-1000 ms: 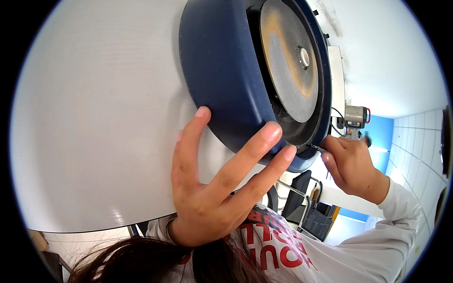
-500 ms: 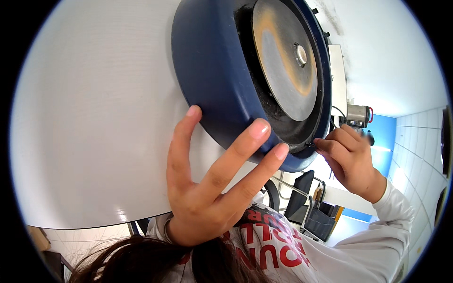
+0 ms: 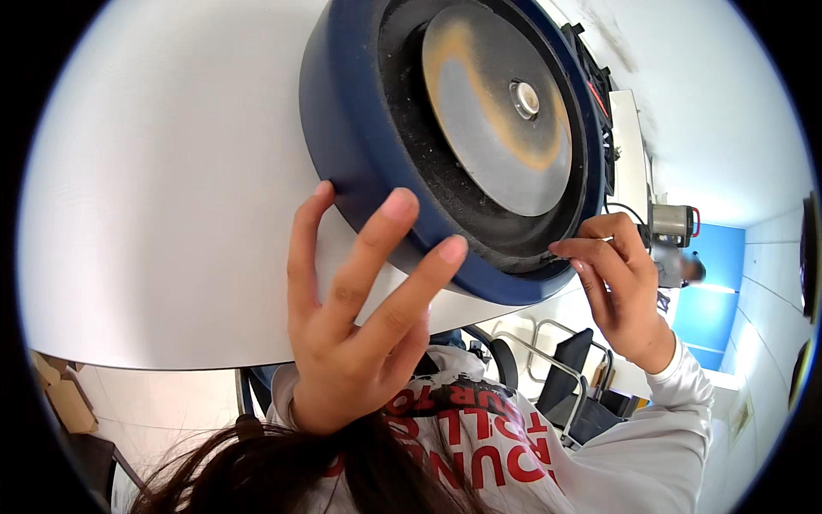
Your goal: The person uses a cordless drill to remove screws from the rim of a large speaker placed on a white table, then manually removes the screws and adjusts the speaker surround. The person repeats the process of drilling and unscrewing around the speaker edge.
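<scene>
A round dark-blue appliance (image 3: 368,163) stands tilted on the white table. Inside it is a grey metal heating plate (image 3: 488,163), stained brown in a curved band, with a silver knob-like piece (image 3: 525,100) in its middle. Dusty black lining surrounds the plate. My left hand (image 3: 351,334) has its fingers spread, fingertips at the appliance's near outer wall and rim. At the near right of the rim, my right hand (image 3: 625,291) has thumb and fingers pinched together over the inner edge. A small dark bit shows at those fingertips, too small to name.
The white table (image 3: 171,214) reaches away to the left. Behind the appliance lie black frame-like parts (image 3: 595,94). Farther right are a metal pot-like container (image 3: 672,221) with a red handle, a dark chair (image 3: 569,368) and a person (image 3: 681,270). A cardboard box (image 3: 68,403) sits at lower left.
The appliance appears turned, showing more of its inside. Both my hands sit slightly farther left in view. The right hand keeps its pinch at the rim; the black parts behind show more.
</scene>
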A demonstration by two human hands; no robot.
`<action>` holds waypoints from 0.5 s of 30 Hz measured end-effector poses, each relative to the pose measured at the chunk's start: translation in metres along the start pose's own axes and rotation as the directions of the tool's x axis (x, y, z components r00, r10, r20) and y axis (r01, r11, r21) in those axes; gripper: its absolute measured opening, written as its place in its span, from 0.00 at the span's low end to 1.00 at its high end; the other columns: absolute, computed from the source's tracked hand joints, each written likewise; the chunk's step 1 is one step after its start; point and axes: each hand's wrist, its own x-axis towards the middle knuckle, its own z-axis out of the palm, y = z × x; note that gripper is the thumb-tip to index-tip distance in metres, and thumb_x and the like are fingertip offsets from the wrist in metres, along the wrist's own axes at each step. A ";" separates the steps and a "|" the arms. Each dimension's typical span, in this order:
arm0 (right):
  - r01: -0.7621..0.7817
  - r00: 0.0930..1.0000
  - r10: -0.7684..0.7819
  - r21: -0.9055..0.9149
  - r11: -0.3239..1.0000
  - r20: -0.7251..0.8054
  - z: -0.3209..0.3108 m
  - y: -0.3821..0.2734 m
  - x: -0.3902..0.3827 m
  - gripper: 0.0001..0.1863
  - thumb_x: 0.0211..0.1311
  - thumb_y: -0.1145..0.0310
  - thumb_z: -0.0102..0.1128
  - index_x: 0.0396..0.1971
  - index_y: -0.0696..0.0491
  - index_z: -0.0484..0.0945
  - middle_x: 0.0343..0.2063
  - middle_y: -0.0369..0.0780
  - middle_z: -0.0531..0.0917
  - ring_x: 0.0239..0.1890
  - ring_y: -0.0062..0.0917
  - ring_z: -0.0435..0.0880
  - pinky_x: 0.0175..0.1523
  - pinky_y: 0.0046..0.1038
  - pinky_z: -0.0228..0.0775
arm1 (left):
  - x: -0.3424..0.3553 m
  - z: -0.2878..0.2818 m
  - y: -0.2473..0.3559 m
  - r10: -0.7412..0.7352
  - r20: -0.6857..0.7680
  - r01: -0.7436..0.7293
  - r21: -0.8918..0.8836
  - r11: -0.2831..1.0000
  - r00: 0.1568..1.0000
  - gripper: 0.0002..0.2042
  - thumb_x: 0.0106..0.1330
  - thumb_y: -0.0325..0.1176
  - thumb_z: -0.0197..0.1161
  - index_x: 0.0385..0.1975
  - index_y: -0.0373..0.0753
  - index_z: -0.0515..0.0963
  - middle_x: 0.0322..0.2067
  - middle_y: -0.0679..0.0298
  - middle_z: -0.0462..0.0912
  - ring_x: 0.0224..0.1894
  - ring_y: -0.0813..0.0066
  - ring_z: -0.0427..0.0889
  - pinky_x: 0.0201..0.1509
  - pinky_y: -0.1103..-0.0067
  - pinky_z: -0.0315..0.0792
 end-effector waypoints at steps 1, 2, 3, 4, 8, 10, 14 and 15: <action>0.029 0.999 -0.028 0.037 0.999 -0.044 -0.001 0.002 0.000 0.09 0.51 0.82 0.59 0.35 0.59 0.77 0.32 0.44 0.74 0.31 0.30 0.76 0.35 0.26 0.69 | 0.001 0.000 0.002 -0.014 -0.016 0.014 0.002 1.000 1.000 0.25 0.48 0.24 0.59 0.51 0.42 0.73 0.62 0.50 0.60 0.60 0.36 0.58 0.60 0.53 0.57; 0.061 0.995 -0.054 0.074 0.995 -0.088 -0.001 0.003 0.001 0.10 0.50 0.82 0.60 0.35 0.59 0.77 0.32 0.43 0.76 0.31 0.30 0.76 0.35 0.25 0.69 | 0.002 0.001 0.004 -0.029 -0.033 0.029 0.003 1.000 0.999 0.25 0.47 0.23 0.59 0.51 0.43 0.74 0.61 0.51 0.62 0.60 0.38 0.59 0.60 0.53 0.58; 0.097 0.987 -0.081 0.109 0.989 -0.139 -0.001 0.005 0.001 0.10 0.49 0.82 0.61 0.35 0.59 0.77 0.32 0.43 0.77 0.31 0.29 0.77 0.35 0.25 0.70 | 0.002 0.002 0.006 -0.051 -0.067 0.051 0.004 0.999 0.996 0.26 0.45 0.22 0.59 0.49 0.44 0.75 0.59 0.52 0.65 0.58 0.39 0.61 0.59 0.53 0.59; 0.075 0.986 -0.037 0.236 0.969 -0.162 0.000 0.005 -0.002 0.12 0.47 0.83 0.63 0.34 0.58 0.77 0.32 0.42 0.80 0.30 0.25 0.78 0.33 0.23 0.70 | 0.002 0.002 0.009 -0.073 -0.102 0.074 0.005 0.997 0.992 0.26 0.43 0.21 0.59 0.48 0.45 0.77 0.57 0.54 0.68 0.57 0.41 0.64 0.58 0.52 0.61; 0.109 0.972 0.004 0.461 0.881 -0.236 0.018 0.016 -0.014 0.12 0.48 0.84 0.62 0.35 0.58 0.77 0.32 0.40 0.82 0.33 0.24 0.80 0.36 0.21 0.71 | -0.007 -0.003 0.015 -0.100 -0.093 0.104 0.038 0.994 0.991 0.25 0.45 0.23 0.60 0.49 0.44 0.76 0.59 0.53 0.65 0.59 0.39 0.61 0.60 0.52 0.58; 0.104 0.964 0.045 0.531 0.841 -0.261 0.028 0.021 -0.016 0.12 0.49 0.84 0.61 0.35 0.58 0.77 0.32 0.39 0.82 0.34 0.25 0.81 0.37 0.21 0.70 | -0.008 -0.003 0.018 -0.110 -0.106 0.117 0.058 0.991 0.988 0.24 0.46 0.24 0.60 0.49 0.43 0.76 0.60 0.53 0.65 0.59 0.40 0.61 0.60 0.52 0.57; 0.145 0.937 0.098 0.629 0.764 -0.335 0.045 0.022 -0.019 0.13 0.49 0.86 0.57 0.36 0.58 0.76 0.33 0.39 0.82 0.36 0.26 0.81 0.39 0.22 0.71 | 0.000 -0.009 0.039 -0.023 -0.135 0.051 0.209 0.976 0.991 0.21 0.47 0.24 0.61 0.46 0.43 0.78 0.57 0.54 0.69 0.60 0.42 0.62 0.62 0.53 0.55; 0.167 0.928 0.096 0.630 0.759 -0.361 0.049 0.021 -0.018 0.13 0.49 0.86 0.57 0.36 0.58 0.76 0.33 0.39 0.81 0.36 0.27 0.81 0.40 0.22 0.71 | 0.003 -0.009 0.045 0.000 -0.136 0.026 0.189 0.982 0.991 0.20 0.47 0.24 0.61 0.44 0.43 0.79 0.56 0.55 0.71 0.59 0.43 0.63 0.63 0.53 0.54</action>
